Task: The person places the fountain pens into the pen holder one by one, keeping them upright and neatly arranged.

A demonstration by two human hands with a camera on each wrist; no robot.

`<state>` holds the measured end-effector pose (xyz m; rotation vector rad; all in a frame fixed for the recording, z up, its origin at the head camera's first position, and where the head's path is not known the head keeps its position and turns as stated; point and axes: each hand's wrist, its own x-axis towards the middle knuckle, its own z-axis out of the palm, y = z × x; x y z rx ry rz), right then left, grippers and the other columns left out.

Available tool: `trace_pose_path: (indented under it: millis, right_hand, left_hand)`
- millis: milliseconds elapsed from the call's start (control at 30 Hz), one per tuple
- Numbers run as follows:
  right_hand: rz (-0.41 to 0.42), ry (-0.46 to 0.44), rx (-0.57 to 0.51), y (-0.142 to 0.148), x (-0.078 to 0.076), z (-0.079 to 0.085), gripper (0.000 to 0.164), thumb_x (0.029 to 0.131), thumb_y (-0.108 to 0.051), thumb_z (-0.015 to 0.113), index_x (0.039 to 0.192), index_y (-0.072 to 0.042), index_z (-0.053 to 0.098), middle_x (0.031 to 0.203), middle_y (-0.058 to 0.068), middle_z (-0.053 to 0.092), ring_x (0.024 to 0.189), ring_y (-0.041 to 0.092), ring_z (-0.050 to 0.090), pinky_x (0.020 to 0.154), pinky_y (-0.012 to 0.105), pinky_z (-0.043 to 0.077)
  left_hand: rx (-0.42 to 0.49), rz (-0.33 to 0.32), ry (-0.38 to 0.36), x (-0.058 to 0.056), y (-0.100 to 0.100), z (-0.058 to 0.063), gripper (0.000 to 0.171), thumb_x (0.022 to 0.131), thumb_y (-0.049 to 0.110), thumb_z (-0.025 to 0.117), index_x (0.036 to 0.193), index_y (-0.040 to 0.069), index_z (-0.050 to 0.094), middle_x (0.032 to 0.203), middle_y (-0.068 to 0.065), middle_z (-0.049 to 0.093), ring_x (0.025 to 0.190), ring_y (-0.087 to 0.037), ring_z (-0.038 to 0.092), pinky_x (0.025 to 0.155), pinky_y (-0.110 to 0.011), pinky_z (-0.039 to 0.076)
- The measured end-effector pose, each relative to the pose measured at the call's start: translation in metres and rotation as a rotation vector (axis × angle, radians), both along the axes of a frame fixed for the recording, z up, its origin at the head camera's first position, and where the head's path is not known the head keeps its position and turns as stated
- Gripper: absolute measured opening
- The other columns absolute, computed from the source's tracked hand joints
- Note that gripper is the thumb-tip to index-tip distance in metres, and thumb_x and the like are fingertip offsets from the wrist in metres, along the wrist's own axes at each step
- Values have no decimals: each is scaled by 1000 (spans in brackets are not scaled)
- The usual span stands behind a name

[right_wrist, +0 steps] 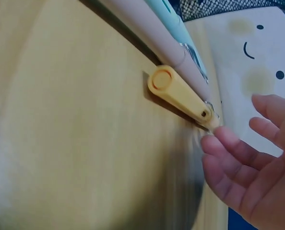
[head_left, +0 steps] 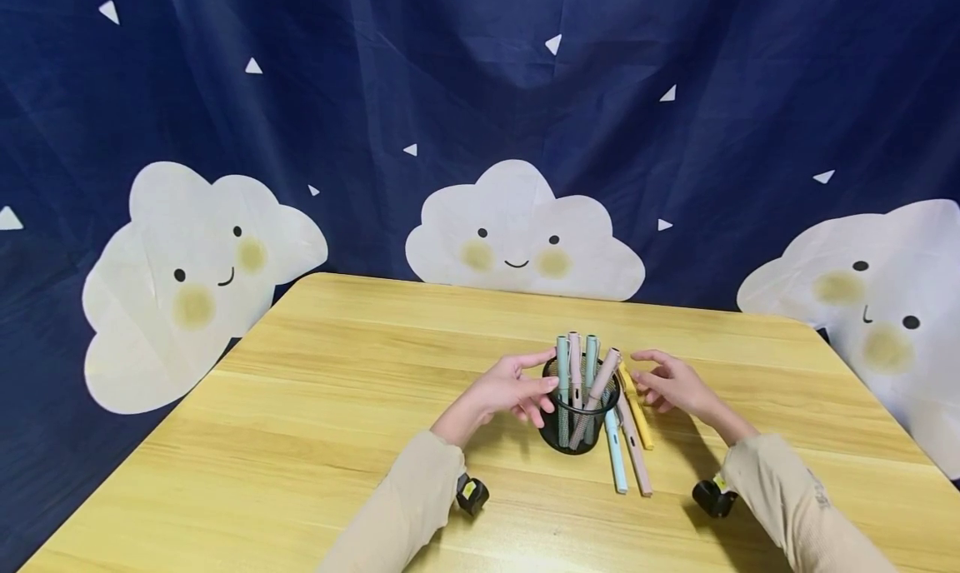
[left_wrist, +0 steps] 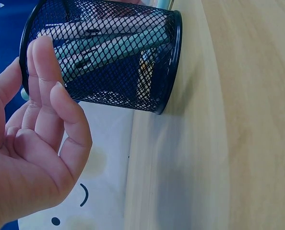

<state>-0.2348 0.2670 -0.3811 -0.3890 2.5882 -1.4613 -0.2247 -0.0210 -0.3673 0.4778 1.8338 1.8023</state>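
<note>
A black mesh pen holder (head_left: 555, 427) stands upright on the table, with green and pink pens (head_left: 576, 356) leaning inside it. My left hand (head_left: 506, 390) holds the holder at its left side near the rim, thumb in front and index finger behind; in the left wrist view, its fingers (left_wrist: 41, 62) overlap the mesh. To the holder's right lie a light blue pen (head_left: 616, 456), a pink pen (head_left: 634, 448) and a yellow pen (head_left: 639, 415), side by side. Loosely bent, my right hand (head_left: 678, 388) hovers by the yellow pen's far end, fingertips (right_wrist: 219, 134) right beside it.
The light wooden table (head_left: 300, 440) reaches back to a dark blue curtain (head_left: 480, 82) printed with smiling clouds (head_left: 517, 215). Black wrist cameras (head_left: 472, 494) hang below both sleeves, low over the tabletop.
</note>
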Motion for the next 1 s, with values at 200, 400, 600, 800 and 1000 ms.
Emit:
trace_pose_path:
  millis: [200, 400, 600, 800, 1000]
  right_hand:
    - [88, -113, 85, 2, -6, 4, 62, 88, -15, 57, 135, 7, 24, 71, 12, 55, 57, 26, 56, 45, 36, 50]
    - [166, -225, 159, 3, -9, 7, 80, 84, -19, 64, 140, 2, 12, 67, 13, 55, 53, 24, 56, 43, 34, 48]
    - [193, -357, 192, 3, -9, 10, 97, 78, -19, 70, 143, -6, -2, 67, 15, 57, 48, 19, 55, 42, 31, 49]
    - [173, -482, 162, 1, -8, 11, 107, 77, -16, 71, 142, -16, -13, 63, 17, 59, 45, 19, 56, 44, 34, 51]
    - [150, -545, 135, 2, -11, 9, 111, 75, -11, 72, 141, -19, -16, 62, 17, 58, 45, 21, 58, 47, 38, 52]
  left_hand:
    - [5, -5, 1, -1, 0, -1, 59, 88, 19, 58, 140, 17, 31, 67, -10, 64, 45, -14, 58, 40, -18, 43]
    - [9, -8, -6, -2, 0, -1, 59, 88, 19, 58, 140, 17, 31, 66, -9, 64, 45, -14, 58, 40, -18, 43]
    - [10, -9, -9, -2, 0, -1, 59, 88, 19, 58, 140, 18, 31, 66, -10, 64, 45, -14, 58, 40, -19, 43]
    - [13, -15, -12, -2, -1, -1, 59, 88, 18, 58, 140, 17, 31, 66, -9, 64, 45, -14, 58, 40, -19, 43]
    - [16, -21, -10, -1, -1, 0, 59, 88, 18, 58, 140, 16, 30, 66, -8, 63, 45, -14, 58, 40, -17, 43]
